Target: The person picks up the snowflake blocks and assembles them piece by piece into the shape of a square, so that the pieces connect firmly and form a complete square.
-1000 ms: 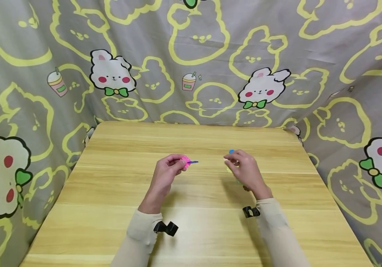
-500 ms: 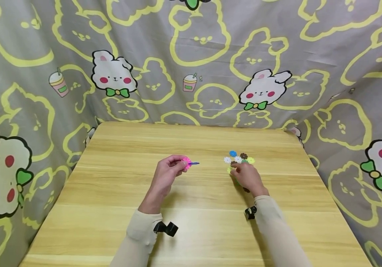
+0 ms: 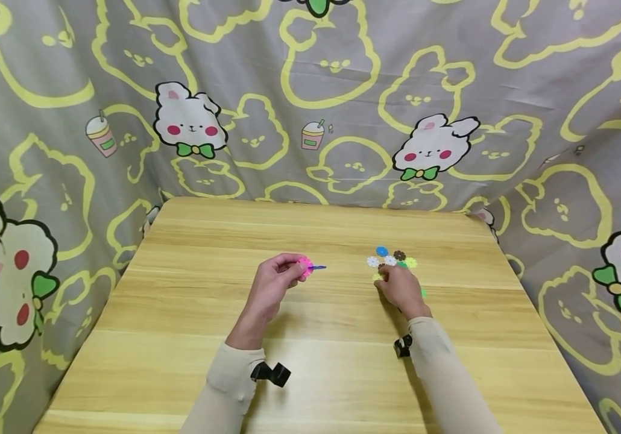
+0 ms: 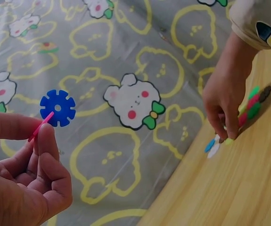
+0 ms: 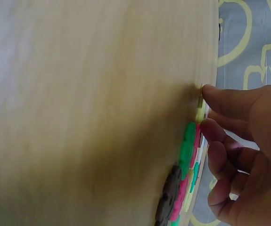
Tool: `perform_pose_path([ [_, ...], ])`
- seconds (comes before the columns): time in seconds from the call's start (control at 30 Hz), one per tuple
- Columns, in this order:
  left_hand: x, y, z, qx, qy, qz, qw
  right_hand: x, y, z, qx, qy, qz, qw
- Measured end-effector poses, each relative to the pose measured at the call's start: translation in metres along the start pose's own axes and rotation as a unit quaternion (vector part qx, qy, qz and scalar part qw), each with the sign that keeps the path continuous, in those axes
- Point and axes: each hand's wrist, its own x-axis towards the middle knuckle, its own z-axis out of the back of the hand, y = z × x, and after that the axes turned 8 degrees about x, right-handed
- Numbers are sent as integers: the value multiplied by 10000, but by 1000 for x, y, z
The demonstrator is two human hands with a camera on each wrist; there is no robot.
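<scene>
My left hand (image 3: pixel 277 280) is raised over the table's middle, pinching a pink snowflake disc (image 3: pixel 305 267) between thumb and forefinger. A blue snowflake disc (image 4: pixel 58 108) is slotted edge-on into the pink one and sticks out to the right. My right hand (image 3: pixel 404 288) reaches down to a cluster of flat snowflake discs on the table. Its thumb and curled fingers close about the edges of a yellow snowflake disc (image 5: pixel 200 114), which lies low at the tabletop. Part of the cluster is hidden beneath this hand.
Around the right hand lie blue (image 3: pixel 381 251), white (image 3: pixel 372 261), brown (image 3: pixel 400 255) and green (image 5: pixel 187 145) discs, with pink ones (image 5: pixel 179 200) among them. The wooden table (image 3: pixel 207 241) ends at a patterned curtain (image 3: pixel 267 138). Black cameras (image 3: pixel 271 374) sit on both wrists.
My right hand has drawn back and down from the cluster's left side, then settled with its thumb and fingers at the yellow disc. The left hand keeps its pinch, nearly still.
</scene>
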Motion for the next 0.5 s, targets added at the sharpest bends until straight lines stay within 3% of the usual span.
perform_pose_path([
  [0.5,1,3,-1,64,27,-12,10000,1,1,1,396,-19,-309,9987],
])
